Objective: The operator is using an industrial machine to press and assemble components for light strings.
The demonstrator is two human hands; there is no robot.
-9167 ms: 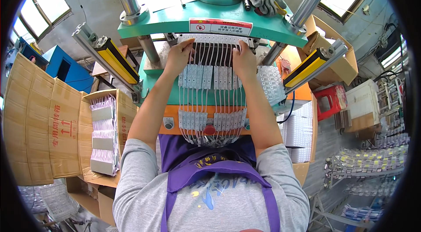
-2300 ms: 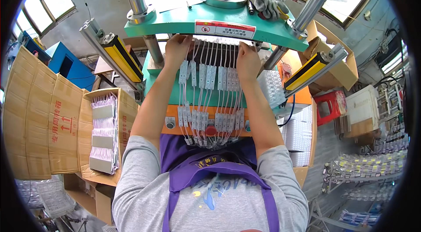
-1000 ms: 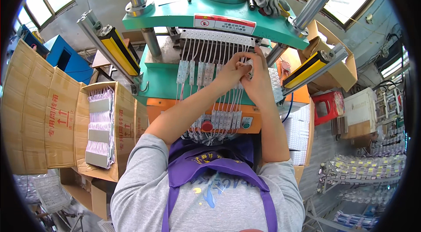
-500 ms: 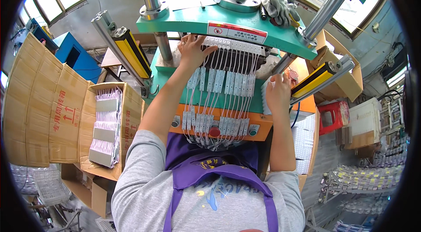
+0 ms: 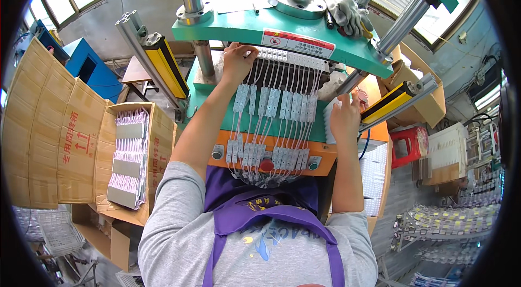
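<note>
while left hand [image 5: 237,62] pinches wired modules [image 5: 271,103] under the press [image 5: 255,24]; right hand's [image 5: 344,119] grip is unclear

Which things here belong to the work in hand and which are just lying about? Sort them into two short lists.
In hand:
left hand on the strings of white modules
right hand at the white tray
green press

Lying about:
grey gloves
cardboard box of wired strips
red stool
blue bin

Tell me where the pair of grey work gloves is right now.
In the head view, the grey work gloves lie on top of the green press plate, upper right, beside a steel column.
</note>
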